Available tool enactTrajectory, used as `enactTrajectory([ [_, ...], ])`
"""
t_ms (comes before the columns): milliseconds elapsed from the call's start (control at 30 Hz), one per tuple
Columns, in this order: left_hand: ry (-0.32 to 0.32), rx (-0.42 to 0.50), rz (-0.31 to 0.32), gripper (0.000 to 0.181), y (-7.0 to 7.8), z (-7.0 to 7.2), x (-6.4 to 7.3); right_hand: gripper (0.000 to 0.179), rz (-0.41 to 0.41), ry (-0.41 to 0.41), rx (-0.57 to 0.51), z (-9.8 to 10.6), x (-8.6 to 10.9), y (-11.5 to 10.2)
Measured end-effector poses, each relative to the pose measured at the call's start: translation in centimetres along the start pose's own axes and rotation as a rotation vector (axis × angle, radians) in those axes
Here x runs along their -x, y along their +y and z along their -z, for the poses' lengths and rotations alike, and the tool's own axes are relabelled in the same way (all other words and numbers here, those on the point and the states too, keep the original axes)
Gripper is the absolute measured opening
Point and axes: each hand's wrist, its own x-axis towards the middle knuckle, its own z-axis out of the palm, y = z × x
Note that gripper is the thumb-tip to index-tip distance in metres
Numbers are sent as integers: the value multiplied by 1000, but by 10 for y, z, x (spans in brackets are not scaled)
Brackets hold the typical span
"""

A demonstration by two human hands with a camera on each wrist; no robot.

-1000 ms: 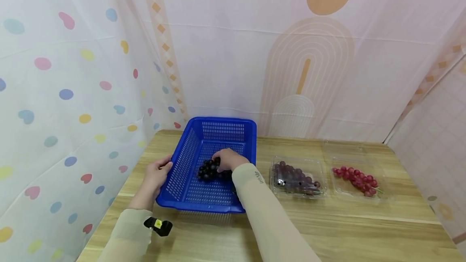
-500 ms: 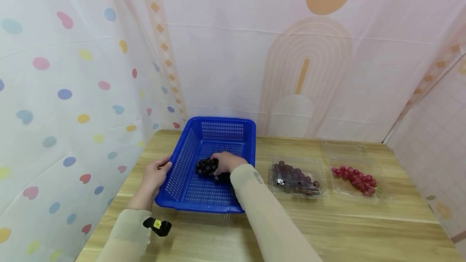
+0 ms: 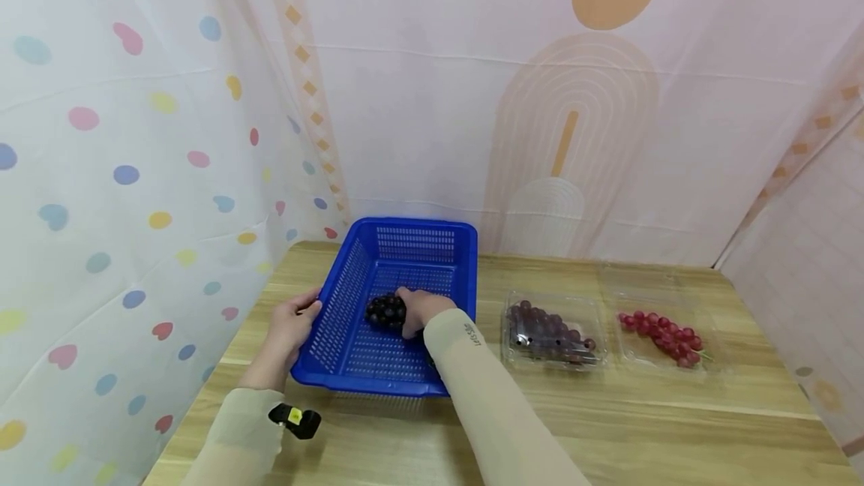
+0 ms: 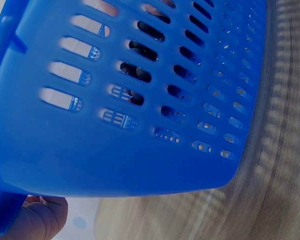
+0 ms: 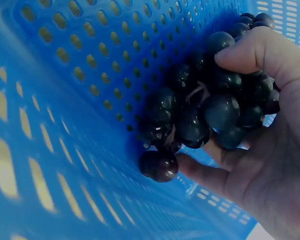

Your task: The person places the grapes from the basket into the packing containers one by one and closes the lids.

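A blue plastic basket (image 3: 370,385) with slotted walls stands on the table. My left hand (image 3: 289,330) grips its left rim, thumb on the near side; in the left wrist view the basket's outer wall (image 4: 115,167) hides most of that hand. Inside the basket lies a bunch of black grapes (image 3: 385,312), held by my right hand (image 3: 424,309). The right wrist view has the thumb over the top of the grapes (image 5: 222,111) and the other fingers curled beneath them, close to the perforated bottom. My sleeve covers the basket's near right corner.
Right of the basket, a clear plastic box (image 3: 550,362) with its lid down contains dark red grapes (image 3: 543,321). Farther right, a bunch of bright red grapes (image 3: 663,336) lies in a second clear box with its lid raised. A patterned curtain (image 3: 405,96) hangs behind the table.
My right hand has shifted slightly toward me inside the basket, and the black grapes have moved a little under it. My left hand stays on the rim.
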Motion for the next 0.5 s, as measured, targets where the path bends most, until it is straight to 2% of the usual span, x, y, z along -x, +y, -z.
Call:
enactTrajectory([
  [267, 6, -4, -2, 42, 0, -1, 0, 70, 76, -47, -125, 3, -10, 8],
  [500, 6, -13, -2, 43, -1, -1, -1, 71, 99, -108, -326, 6, -11, 8],
])
